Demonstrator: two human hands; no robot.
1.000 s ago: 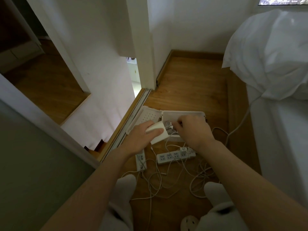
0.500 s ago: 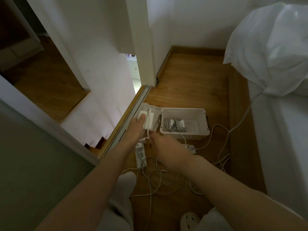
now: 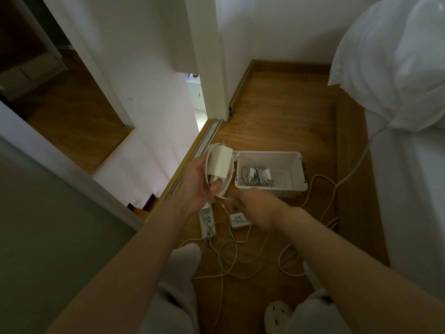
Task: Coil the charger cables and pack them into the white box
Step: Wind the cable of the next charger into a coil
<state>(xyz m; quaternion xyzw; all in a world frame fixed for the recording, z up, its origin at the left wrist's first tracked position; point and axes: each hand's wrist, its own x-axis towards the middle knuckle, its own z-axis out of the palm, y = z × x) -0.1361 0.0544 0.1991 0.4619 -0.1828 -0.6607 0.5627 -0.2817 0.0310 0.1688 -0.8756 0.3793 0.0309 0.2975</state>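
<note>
Left hand: the left hand grips the white rectangular charger brick, its fingers curled round the brick's lower end.
Right hand: the right hand, just below and to the right of the left fingers, pinches the thin white cable under the brick.
Brick axis: its long axis points up and away from the person, with one cable loop round it.
Key relation: the open white plastic box sits just right of the left fingers and beyond the right fingers. The left hand is nearer.
Box contents: a coiled white charger bundle.
Judgement: winding looks unfinished, and the drop into the box would then be a short move rightward.
</note>
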